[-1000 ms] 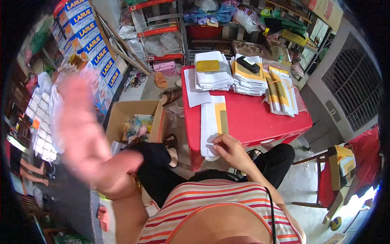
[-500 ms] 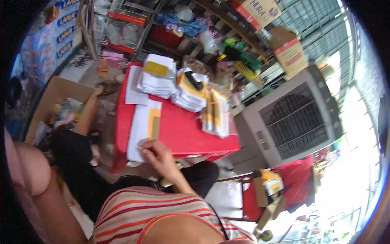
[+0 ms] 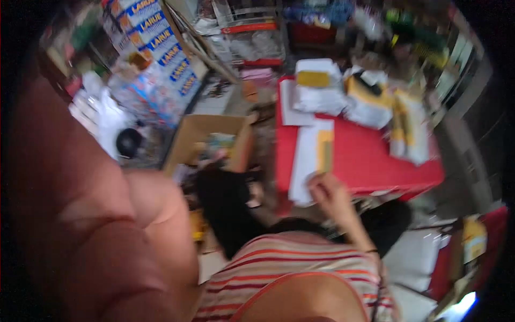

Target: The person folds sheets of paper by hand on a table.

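My right hand (image 3: 330,194) rests at the near end of a long white paper piece (image 3: 301,163), its fingers curled together; whether they grip anything is hidden. A yellow strip (image 3: 325,145) lies along the paper's right side. Very close to the camera, my left hand (image 3: 102,214) fills the left of the view, blurred, with its fingertips out of sight. On the red table (image 3: 362,155) stand a white paper stack (image 3: 320,99) with a yellow piece (image 3: 313,79) on top, a white-and-yellow bundle (image 3: 367,104) with a dark object (image 3: 368,83) on it, and another bundle (image 3: 412,126).
An open cardboard box (image 3: 185,131) with mixed items stands left of the table. Behind it are stacked LARUE boxes (image 3: 161,40) and a black round object (image 3: 129,142). Metal racks (image 3: 252,27) line the back. A red chair (image 3: 442,263) stands at the lower right.
The view has swung left, so the table appears farther right. My left hand has come up close to the camera. My right hand stays at the paper's near end.
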A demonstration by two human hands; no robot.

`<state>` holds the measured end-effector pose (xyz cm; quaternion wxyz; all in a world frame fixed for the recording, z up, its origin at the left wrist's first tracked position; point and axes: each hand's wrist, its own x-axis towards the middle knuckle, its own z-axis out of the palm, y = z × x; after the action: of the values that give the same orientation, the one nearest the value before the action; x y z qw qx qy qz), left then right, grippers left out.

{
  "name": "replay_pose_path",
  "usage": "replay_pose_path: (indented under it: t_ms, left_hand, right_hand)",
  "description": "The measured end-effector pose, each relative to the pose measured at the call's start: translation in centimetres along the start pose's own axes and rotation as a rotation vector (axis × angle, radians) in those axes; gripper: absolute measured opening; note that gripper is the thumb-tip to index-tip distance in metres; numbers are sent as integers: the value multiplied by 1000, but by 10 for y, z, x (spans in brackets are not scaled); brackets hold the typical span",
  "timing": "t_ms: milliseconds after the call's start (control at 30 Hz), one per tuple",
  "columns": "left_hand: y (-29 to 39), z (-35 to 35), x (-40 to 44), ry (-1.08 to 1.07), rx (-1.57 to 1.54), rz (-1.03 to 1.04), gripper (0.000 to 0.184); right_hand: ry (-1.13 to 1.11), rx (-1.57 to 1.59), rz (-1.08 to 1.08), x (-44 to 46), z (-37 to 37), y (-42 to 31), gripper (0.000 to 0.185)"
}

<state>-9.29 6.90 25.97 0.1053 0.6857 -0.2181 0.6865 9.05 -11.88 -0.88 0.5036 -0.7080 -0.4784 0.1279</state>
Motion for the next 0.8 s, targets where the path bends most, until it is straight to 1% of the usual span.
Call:
replay_pose_path:
  t_ms: [67,133,300,367,400,467,533,600,667,800]
  left_hand:
    - [-13,-11,8,-81,41,-59,46]
    - [-22,-21,10,-145,65,-117,45]
    - [-36,-36,8,-225,57,-189,40]
    - [-38,-38,5,-234,55,-195,39]
    - [-38,-39,3,-232,50,-203,38]
    - [-39,-38,-2,-214,41,-210,36]
    - [-38,-33,-5,-187,26,-216,35]
    - [-37,-32,-12,-157,-3,-201,33]
    - [-33,-27,-16,-143,-35,-189,32]
    - [-22,-14,-26,-161,-137,-166,29]
  right_hand:
    - [25,11,-20,1,-4,-12,10]
    - [58,-9,-90,0,-2,-11,9]
    - [87,-7,-54,-3,1,-19,8]
    - [77,-15,21,-3,2,-23,11]
    - [69,-27,25,-6,2,-24,11]
    - [72,-88,-87,-4,1,-23,17]
    - [12,-124,-110,-6,1,-19,29]
    - [-43,-245,-176,-7,0,-16,37]
    - [-81,-280,-190,-8,1,-15,43]
    - [-80,-272,-180,-8,0,-25,42]
